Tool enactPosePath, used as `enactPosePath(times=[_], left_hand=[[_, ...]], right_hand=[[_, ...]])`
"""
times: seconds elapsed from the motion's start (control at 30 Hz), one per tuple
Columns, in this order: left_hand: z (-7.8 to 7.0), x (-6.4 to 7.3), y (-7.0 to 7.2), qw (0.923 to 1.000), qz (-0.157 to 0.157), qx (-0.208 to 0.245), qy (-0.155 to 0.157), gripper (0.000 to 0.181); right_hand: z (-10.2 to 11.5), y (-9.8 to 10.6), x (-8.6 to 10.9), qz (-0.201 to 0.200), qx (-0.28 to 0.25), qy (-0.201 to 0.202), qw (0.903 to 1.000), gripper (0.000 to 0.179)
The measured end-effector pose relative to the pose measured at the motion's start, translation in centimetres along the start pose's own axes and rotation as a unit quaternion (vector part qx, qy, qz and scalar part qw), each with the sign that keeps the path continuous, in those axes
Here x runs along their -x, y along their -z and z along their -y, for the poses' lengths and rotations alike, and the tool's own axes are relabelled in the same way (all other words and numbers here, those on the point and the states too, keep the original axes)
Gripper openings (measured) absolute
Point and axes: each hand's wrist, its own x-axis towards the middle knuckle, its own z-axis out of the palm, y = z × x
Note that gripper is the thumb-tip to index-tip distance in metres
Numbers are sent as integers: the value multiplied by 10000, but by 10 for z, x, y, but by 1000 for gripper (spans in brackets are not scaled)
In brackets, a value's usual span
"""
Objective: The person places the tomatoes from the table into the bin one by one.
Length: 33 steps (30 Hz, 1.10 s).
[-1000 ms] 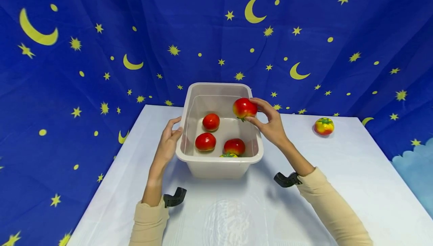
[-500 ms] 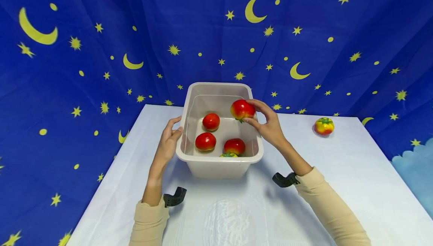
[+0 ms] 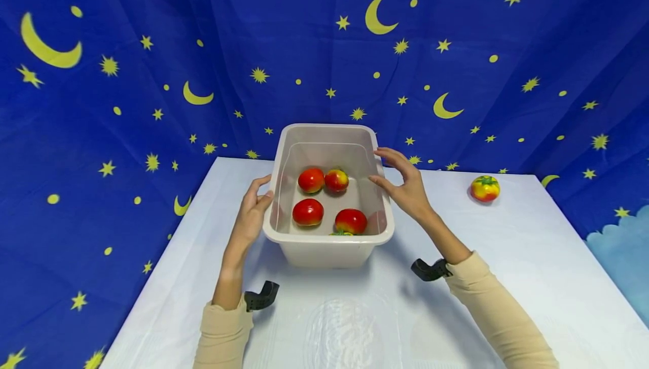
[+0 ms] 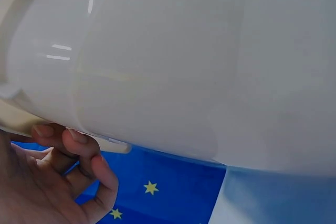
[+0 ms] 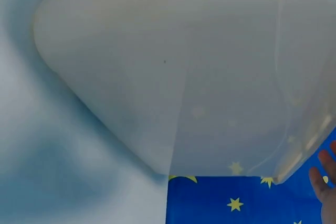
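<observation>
A pale grey plastic bin stands on the white table with several red toy tomatoes on its floor. A red-and-yellow tomato lies against a red tomato toward the back. Nearer the front are two more red tomatoes, one at left and one at right; a green-topped yellow one is mostly hidden by the front rim. My left hand holds the bin's left rim, its curled fingers showing in the left wrist view. My right hand is at the right rim, thumb and fingers spread, holding nothing.
Another yellow-and-red tomato with a green top sits on the white table to the right. A blue curtain with yellow moons and stars hangs behind and along the sides.
My right hand has let go of the tomato, which dropped into the bin beside the back one and nudged it slightly left. The left hand stays at the rim.
</observation>
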Motion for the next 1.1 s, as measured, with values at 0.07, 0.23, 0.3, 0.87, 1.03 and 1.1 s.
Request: enactPosePath(times=[0.07, 0.23, 0.3, 0.87, 1.03, 1.1], left_hand=[[0, 0, 0, 10000, 0, 4, 9, 42], [-1, 0, 0, 10000, 35, -2, 35, 42], [-1, 0, 0, 10000, 34, -33, 48, 42], [1, 0, 1, 9998, 11, -195, 86, 42], [1, -1, 1, 9998, 14, -159, 112, 42], [1, -1, 0, 9998, 24, -144, 112, 42]], right_hand=[[-1, 3, 0, -8, 40, -75, 10000, 48], [-4, 10, 1, -65, 132, -112, 9998, 48], [-4, 13, 2, -90, 206, -116, 9997, 48], [-56, 42, 7, -424, 574, -97, 9974, 52], [-66, 55, 8, -610, 623, -117, 9961, 53], [-61, 60, 9, -677, 638, -178, 9955, 52]])
